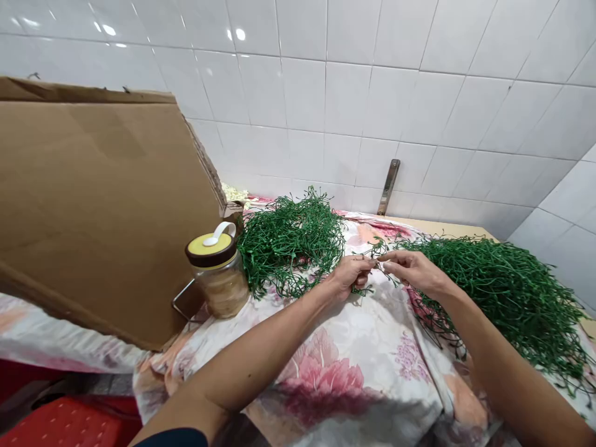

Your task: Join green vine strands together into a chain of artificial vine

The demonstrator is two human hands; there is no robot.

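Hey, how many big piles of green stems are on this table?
2. The left pile is beside the jar; the right pile lies toward the picture's right edge. The cardboard might hide more.

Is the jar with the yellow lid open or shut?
Shut. The yellow lid sits on the jar, covering its mouth. Whether it's screwed tight, I cannot tell.

No legible writing in view. Jar (pixel 226 292) with yellow lid (pixel 201 246): no readable label. Cardboard (pixel 107 205): brown face, no print made out. Cloth (pixel 367 329): flower pattern, no letters. Tiled wall (pixel 302 87): no sign or number.
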